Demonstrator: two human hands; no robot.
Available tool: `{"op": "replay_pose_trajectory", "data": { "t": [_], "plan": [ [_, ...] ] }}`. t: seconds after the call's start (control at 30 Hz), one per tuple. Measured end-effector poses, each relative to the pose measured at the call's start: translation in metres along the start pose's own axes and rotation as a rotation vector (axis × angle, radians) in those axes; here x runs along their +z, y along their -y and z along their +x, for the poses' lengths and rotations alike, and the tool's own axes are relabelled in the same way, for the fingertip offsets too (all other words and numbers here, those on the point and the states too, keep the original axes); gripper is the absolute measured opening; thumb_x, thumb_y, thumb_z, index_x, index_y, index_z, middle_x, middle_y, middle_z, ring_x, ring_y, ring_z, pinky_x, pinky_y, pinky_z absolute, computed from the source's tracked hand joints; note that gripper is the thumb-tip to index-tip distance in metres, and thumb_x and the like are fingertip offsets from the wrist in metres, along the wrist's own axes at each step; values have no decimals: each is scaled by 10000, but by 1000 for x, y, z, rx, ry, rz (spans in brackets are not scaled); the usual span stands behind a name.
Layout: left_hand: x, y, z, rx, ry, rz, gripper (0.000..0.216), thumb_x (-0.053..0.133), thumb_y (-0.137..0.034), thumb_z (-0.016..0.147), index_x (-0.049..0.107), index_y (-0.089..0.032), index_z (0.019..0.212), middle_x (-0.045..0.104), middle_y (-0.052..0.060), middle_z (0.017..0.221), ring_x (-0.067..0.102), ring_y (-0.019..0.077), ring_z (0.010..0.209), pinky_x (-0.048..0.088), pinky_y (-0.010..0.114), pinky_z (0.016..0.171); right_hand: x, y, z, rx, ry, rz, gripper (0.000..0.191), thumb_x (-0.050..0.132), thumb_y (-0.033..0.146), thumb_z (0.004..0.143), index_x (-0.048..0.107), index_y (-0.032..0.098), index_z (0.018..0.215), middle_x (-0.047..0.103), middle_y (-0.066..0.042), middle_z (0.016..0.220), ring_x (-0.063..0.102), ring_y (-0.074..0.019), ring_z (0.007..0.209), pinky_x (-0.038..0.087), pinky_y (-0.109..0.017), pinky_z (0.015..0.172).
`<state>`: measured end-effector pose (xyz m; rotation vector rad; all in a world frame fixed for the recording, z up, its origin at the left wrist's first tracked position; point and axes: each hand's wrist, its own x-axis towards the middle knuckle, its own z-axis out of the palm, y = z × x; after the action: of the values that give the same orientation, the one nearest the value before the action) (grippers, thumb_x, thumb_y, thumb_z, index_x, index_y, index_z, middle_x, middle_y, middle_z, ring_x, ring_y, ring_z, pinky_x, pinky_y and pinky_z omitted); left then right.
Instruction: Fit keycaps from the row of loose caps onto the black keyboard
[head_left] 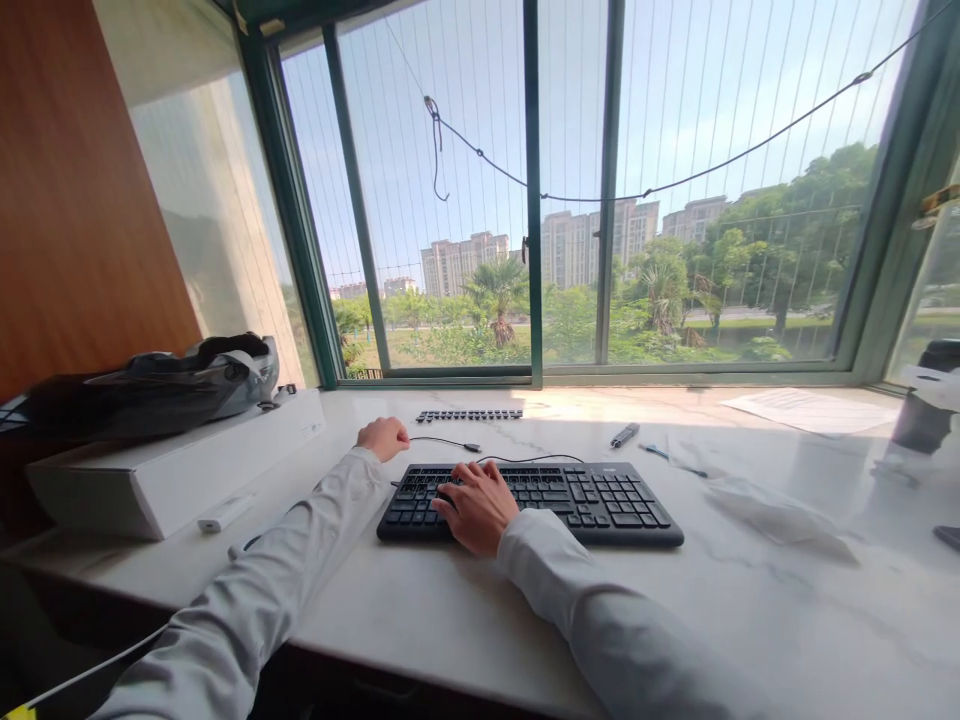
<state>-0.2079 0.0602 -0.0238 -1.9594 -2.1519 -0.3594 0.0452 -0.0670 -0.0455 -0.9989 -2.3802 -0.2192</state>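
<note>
A black keyboard (585, 500) lies on a white marble counter (450, 600) in front of a large window. My right hand (476, 503) rests on the keyboard's left half, fingers curled down onto the keys, pinching at something I cannot make out. My left hand (383, 437) is closed in a loose fist on the counter just behind the keyboard's left corner. A row of loose black keycaps (469, 414) lies farther back near the window. The keyboard's thin black cable (450, 442) runs across the counter beside my left hand.
A long white box (172, 475) with a dark bag (150, 385) on top stands at the left. A small white stick (225, 512) lies before it. A dark pen-like tool (624, 435), clear plastic wrap (780, 515), paper (810, 408) and a dark object (926, 415) sit right.
</note>
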Motion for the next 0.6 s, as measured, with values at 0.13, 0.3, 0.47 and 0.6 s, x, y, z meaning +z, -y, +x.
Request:
{"op": "replay_pose_trajectory", "data": {
  "t": [0.13, 0.3, 0.47, 0.6],
  "plan": [
    [5, -12, 31, 33, -19, 87, 188, 596, -349, 710, 736, -272, 808, 704, 65, 904, 627, 247, 877, 448, 331, 772, -1, -4, -1, -22, -57, -8, 350, 355, 444, 940, 635, 239, 983, 568, -56, 1011, 476, -181, 964, 287, -361, 873],
    [21, -23, 66, 95, -30, 188, 232, 525, -293, 762, 728, -196, 819, 693, 120, 914, 616, 247, 901, 427, 337, 806, -4, -8, -2, -33, -95, -52, 317, 371, 414, 934, 619, 218, 902, 562, -59, 957, 478, -190, 926, 299, -369, 867],
    [40, -31, 90, 157, -13, 252, 235, 536, -293, 751, 715, -194, 865, 684, 124, 973, 603, 251, 956, 418, 339, 842, -5, -9, 0, -40, -103, -69, 321, 374, 394, 929, 609, 187, 861, 552, -74, 928, 471, -197, 916, 307, -369, 861],
    [49, -39, 98, 204, -13, 274, 213, 536, -238, 729, 714, -180, 830, 688, 127, 944, 618, 271, 918, 430, 359, 803, -6, -10, 0, -34, -100, -67, 326, 380, 399, 924, 611, 182, 845, 549, -75, 922, 469, -198, 913, 308, -369, 865]
  ]
}}
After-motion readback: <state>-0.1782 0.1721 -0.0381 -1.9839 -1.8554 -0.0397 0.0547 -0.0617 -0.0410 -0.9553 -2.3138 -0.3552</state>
